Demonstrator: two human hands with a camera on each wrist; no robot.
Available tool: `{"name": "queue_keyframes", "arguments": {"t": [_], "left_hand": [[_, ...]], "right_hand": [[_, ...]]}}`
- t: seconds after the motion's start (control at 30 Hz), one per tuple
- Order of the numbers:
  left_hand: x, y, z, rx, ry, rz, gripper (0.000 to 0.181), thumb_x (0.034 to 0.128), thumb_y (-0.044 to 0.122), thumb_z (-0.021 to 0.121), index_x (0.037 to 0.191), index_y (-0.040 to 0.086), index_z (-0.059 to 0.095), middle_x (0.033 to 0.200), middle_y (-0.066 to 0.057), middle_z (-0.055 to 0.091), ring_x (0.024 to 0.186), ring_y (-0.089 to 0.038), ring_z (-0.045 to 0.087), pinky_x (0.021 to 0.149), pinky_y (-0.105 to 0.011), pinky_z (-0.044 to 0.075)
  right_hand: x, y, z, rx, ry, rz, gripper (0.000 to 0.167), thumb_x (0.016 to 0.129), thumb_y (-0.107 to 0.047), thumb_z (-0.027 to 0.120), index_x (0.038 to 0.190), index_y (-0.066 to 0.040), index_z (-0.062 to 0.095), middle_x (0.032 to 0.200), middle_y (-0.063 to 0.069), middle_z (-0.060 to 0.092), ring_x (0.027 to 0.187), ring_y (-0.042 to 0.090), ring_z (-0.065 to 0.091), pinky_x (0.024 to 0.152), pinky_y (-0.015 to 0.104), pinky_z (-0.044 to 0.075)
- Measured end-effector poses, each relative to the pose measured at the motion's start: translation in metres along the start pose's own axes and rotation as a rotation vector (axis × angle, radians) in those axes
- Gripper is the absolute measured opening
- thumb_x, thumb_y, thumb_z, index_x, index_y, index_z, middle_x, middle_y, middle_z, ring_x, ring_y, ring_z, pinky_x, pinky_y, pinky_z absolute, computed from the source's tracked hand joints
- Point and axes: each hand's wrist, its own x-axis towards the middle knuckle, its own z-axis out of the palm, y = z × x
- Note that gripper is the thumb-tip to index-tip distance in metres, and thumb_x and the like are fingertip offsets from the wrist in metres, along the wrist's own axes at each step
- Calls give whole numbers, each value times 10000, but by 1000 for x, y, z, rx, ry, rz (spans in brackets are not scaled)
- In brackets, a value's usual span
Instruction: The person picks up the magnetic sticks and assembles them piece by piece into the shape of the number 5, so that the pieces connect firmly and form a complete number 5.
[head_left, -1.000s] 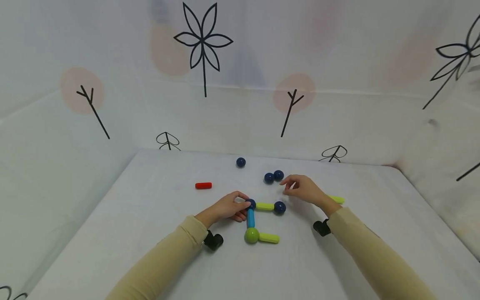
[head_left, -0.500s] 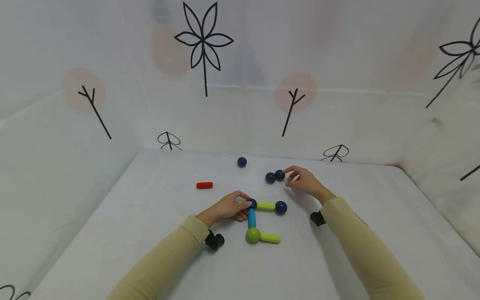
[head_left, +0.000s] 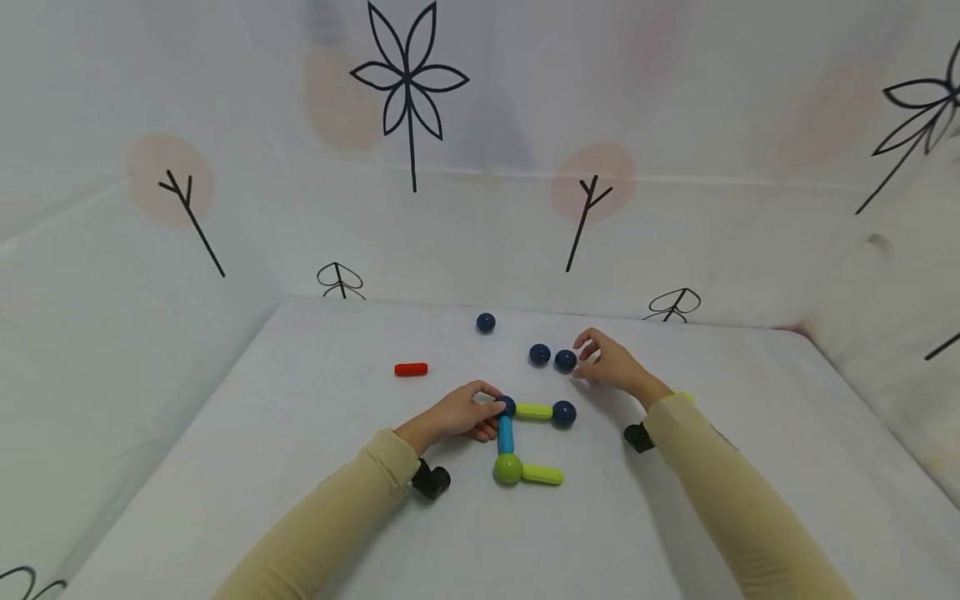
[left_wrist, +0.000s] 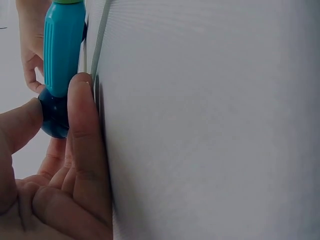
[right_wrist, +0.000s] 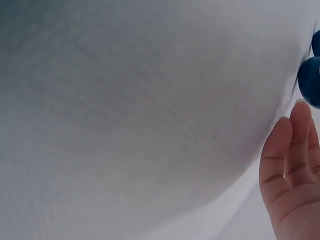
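My left hand point(head_left: 459, 412) pinches a dark blue ball point(left_wrist: 54, 114) between thumb and fingers. From this ball a light blue rod point(head_left: 506, 435) runs to a green ball point(head_left: 508, 468), and a yellow-green rod point(head_left: 534, 411) runs to another dark blue ball point(head_left: 564, 414). The green ball carries a second yellow-green rod point(head_left: 543, 474), whose other end is free. My right hand point(head_left: 611, 364), fingers loosely bent and holding nothing, is right beside a loose dark blue ball point(head_left: 566, 361); whether a fingertip touches it I cannot tell. A further loose dark blue ball point(head_left: 539, 355) lies just left of that one.
A lone dark blue ball point(head_left: 486, 322) sits near the table's back edge. Left of the joined pieces lies a red rod point(head_left: 411, 369). Part of a yellow-green rod point(head_left: 687, 397) shows behind the right sleeve. A white patterned cloth point(head_left: 480, 233) stands behind the white table point(head_left: 337, 433).
My right hand has moved away from me to the loose balls. The right one of the pair has shifted nearer to me and apart from its neighbour. My left hand stays on its ball.
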Motion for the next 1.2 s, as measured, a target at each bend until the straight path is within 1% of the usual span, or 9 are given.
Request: {"name": "queue_keyframes", "arguments": {"t": [0.1,0.17,0.27,0.4,0.6,0.73,0.87,1.0,1.2], "left_hand": [[0,0,0,1,3,-3,364,1036,242,564,1348,68,495,859,-77,654,674,-115,619,675,-241,570],[0,0,0,2,5,-3,365,1036,242,564,1350,68,493,859,-78,654,673,-115,617,676,-240,570],[0,0,1,4,5,-1,365,1037,243,562,1351,68,493,858,-78,653,673,-115,616,673,-238,569],[1,0,1,-2,8,1,360,1039,238,558,1348,65,495,856,-81,652,673,-118,617,671,-242,570],[0,0,1,-8,10,3,361,1040,234,557,1349,60,494,869,-85,655,679,-123,620,676,-247,571],[-2,1,2,1,12,1,406,1037,250,562,1387,63,474,895,-87,663,690,-127,623,690,-246,571],[-5,1,2,7,23,-12,486,1033,259,570,1454,73,417,922,-80,685,683,-129,624,695,-237,568],[-10,1,2,6,27,-15,533,1029,250,577,1486,78,363,945,-72,703,673,-132,621,695,-241,568],[-15,-3,2,-4,13,12,585,1024,260,586,1515,108,307,986,-71,712,726,-149,640,731,-263,571]], "right_hand": [[0,4,1,-29,-38,-11,515,858,-63,746,1304,-15,493,1216,271,545,915,309,590,746,356,505],[0,6,1,-44,-63,-23,518,858,-74,754,1315,-14,517,1218,268,546,906,294,578,740,356,495],[-2,7,1,-43,-75,-35,464,861,-72,756,1274,-6,556,1196,250,559,886,271,567,725,345,490],[-8,7,1,-42,-84,-51,450,852,-81,765,1252,-9,571,1164,225,573,876,258,568,716,337,491],[-22,6,2,-60,-90,-112,430,849,-76,766,1231,-5,583,1117,197,599,838,235,565,706,338,487],[-32,8,2,-63,-83,-112,417,848,-76,763,1225,-21,595,1106,175,606,818,224,558,684,334,481],[-43,7,3,-60,-79,-108,413,843,-77,767,1220,-35,603,1111,165,606,811,224,547,671,339,477],[-54,5,3,-52,-82,-115,410,842,-70,766,1216,-32,603,1102,151,604,810,223,542,667,346,481],[-68,5,4,-42,-77,-141,414,839,-78,777,1215,-29,610,1084,130,607,799,209,550,658,332,490]]}}
